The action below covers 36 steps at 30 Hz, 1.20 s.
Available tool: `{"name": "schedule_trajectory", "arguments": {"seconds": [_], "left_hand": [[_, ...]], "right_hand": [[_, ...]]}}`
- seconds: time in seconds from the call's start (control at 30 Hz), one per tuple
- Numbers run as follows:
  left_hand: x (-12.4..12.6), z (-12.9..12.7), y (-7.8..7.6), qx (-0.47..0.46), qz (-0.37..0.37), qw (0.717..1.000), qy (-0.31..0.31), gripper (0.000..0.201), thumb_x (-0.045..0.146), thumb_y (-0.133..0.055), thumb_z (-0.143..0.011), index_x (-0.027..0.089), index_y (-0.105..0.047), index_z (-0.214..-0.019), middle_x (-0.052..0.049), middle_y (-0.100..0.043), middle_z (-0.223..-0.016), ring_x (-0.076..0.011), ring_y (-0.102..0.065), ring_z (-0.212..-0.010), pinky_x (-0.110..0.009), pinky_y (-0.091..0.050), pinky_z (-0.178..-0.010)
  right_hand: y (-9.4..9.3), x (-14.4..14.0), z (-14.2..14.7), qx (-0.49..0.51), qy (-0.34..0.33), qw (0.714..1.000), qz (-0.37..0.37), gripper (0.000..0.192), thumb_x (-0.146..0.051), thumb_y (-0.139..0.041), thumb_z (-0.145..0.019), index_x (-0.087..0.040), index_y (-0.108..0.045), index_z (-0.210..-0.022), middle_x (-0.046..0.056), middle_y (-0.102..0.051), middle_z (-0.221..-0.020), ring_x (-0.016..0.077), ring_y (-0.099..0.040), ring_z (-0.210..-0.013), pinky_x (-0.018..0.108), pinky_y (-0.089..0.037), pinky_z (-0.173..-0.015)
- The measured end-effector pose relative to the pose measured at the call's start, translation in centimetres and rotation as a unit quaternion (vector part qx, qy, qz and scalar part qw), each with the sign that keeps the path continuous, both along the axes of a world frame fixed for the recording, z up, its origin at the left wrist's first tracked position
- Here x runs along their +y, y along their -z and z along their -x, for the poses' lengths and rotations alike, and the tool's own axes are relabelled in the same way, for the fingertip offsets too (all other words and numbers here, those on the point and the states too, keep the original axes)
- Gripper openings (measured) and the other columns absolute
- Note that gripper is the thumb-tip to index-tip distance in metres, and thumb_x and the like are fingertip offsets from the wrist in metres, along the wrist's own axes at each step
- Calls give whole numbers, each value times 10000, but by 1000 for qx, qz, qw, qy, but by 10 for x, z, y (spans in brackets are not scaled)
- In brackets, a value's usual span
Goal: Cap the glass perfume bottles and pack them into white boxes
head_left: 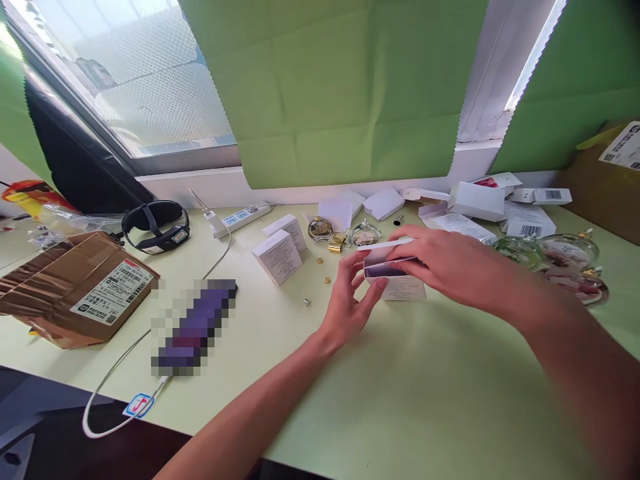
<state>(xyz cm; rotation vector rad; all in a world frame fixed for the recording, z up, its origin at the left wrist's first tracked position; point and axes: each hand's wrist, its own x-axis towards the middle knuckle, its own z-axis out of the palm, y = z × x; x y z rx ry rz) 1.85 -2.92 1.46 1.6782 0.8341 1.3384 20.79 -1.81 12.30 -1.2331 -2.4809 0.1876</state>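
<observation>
white box [395, 283], pale green table [400, 387]

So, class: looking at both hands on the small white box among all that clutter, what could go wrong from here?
1. The small white box is open while the left hand and right hand hold it; a slip might spill whatever is inside.
2. Glass bottles sit close by the right forearm; a sweep could knock them.
3. Small gold caps lie loose on the table and might roll off.
</observation>
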Motion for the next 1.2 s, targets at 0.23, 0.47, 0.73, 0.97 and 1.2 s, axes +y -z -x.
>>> {"name": "schedule_trajectory", "arguments": {"seconds": [0.23,0.47,0.73,0.97,1.2], "left_hand": [[6,4,2,20,-16,999,-28,437,380,-583,-961,341,-390,-1351,-77,-518,-1381,-215,-540,-1249,-426,-499,-1019],[12,4,7,12,-35,999,-30,430,377,-602,-952,347,-354,-1303,-70,-500,-1382,-204,-571,-1216,-416,-515,-986],[14,6,5,3,-24,999,-27,384,359,-587,-963,331,-370,-1279,-68,-528,-1371,-208,-570,-1228,-427,-523,-984],[15,7,2,-7,-16,999,-32,387,362,-588,-962,332,-378,-1286,-69,-537,-1363,-211,-568,-1233,-433,-522,-998],[18,9,4,3,-27,999,-23,414,361,-602,-954,329,-369,-1295,-63,-565,-1304,-202,-592,-1193,-417,-533,-979]], "right_hand": [[-7,16,-20,16,35,995,97,253,-456,-527,-929,-286,-694,-1014,30,-729,-996,191,-663,-711,309,-443,-616],[4,24,-10,36,131,989,65,223,-465,-583,-887,-256,-516,-922,-14,-660,-662,183,-591,-547,291,-352,-503],[10,29,-14,108,113,981,112,323,-503,-594,-864,-257,-552,-1069,64,-668,-1193,148,-650,-586,285,-431,-477],[-9,21,-30,103,105,983,113,409,-574,-594,-857,-276,-617,-1137,60,-702,-1130,193,-662,-716,286,-452,-535],[-11,23,-38,71,118,982,131,516,-641,-594,-826,-282,-634,-1195,73,-716,-1121,252,-678,-841,310,-484,-585]]}}
